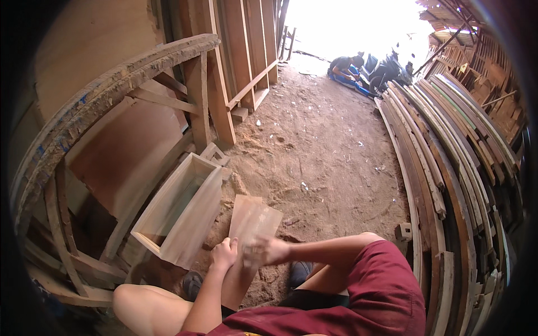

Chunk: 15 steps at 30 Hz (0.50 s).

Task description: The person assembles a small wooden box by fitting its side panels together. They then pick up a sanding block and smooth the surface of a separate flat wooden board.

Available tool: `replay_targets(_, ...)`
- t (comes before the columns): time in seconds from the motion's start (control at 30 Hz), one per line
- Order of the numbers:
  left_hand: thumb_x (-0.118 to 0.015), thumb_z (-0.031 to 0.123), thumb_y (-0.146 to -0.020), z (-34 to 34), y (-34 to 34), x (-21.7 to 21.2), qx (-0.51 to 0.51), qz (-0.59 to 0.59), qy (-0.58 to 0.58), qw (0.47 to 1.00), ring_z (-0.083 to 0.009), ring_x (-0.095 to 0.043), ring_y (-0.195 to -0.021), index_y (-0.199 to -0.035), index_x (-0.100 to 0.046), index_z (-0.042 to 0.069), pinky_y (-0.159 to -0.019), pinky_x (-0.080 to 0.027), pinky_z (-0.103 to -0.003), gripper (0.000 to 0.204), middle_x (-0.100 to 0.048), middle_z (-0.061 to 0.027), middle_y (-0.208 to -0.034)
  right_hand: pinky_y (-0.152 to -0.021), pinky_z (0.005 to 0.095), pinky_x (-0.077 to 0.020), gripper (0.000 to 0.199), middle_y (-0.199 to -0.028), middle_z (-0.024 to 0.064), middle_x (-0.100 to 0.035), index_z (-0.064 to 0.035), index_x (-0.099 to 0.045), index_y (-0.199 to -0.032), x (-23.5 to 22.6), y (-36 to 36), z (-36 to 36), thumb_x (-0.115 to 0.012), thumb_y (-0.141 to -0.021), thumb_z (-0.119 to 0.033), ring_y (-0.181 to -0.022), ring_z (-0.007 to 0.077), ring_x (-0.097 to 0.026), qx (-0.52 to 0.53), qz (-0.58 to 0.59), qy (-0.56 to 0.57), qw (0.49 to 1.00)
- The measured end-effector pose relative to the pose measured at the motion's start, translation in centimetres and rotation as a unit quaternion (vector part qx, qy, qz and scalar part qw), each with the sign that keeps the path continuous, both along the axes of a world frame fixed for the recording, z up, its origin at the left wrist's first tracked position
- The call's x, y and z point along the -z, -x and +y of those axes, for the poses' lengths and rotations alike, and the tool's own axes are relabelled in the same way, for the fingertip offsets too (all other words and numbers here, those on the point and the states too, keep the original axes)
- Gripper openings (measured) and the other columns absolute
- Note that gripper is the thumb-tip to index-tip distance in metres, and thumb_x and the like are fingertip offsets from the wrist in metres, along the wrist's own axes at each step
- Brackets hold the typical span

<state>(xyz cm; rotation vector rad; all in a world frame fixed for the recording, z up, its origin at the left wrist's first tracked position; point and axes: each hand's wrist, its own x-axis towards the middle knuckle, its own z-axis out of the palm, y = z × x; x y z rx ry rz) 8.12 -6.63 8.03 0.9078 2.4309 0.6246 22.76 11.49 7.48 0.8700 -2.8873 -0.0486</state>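
Note:
A flat, light brown wooden board (pixel 255 219) slants up from between my legs, its far end wider and uneven. My left hand (pixel 225 253) is closed on the board's left edge, thumb uppermost. Over the board's right side is my right hand (pixel 268 252), smeared by motion; whether it holds anything is not clear. Just left of the board an open-topped wooden box (pixel 196 224), shaped like a drawer, lies at a slant on the ground.
A rough wooden workbench (pixel 120 75) stands at the left, with tall wooden frames (pixel 246 50) behind it. Long planks (pixel 448 168) are stacked along the right. Sandy ground (pixel 336 151) stretches ahead. Far off, another person (pixel 344 67) crouches beside a motorbike (pixel 386 70).

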Motion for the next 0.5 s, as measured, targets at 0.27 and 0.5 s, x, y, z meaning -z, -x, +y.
replay_targets(0.27, -0.036, 0.050, -0.101, -0.3, 0.5, 0.7, -0.006, 0.007, 0.008, 1.000, -0.0477, -0.063, -0.102, -0.111, -0.061, 0.003, -0.090, -0.048, -0.055, 0.055, -0.067, -0.0300, -0.103, -0.118, 0.0514, -0.0240, 0.051, -0.149, 0.0044, -0.046, -0.0245, -0.050, -0.143, -2.9, 1.1, 3.7, -0.054, -0.092, -0.028, -0.143, 0.0263, -0.037, 0.185, -0.101, -0.128, 0.969)
replay_targets(0.5, -0.038, 0.051, -0.099, 0.4, -0.2, -0.1, 0.006, 0.009, 0.005, 1.000, -0.0479, -0.063, -0.101, -0.112, -0.062, 0.002, -0.090, -0.048, -0.056, 0.056, -0.066, -0.0309, -0.104, -0.117, 0.0545, -0.0272, 0.045, -0.145, -0.0017, -0.051, -0.0288, -0.051, -0.140, 0.4, 0.5, 1.9, -0.050, -0.095, -0.028, -0.139, 0.0240, -0.043, 0.068, -0.032, -0.044, 0.996)
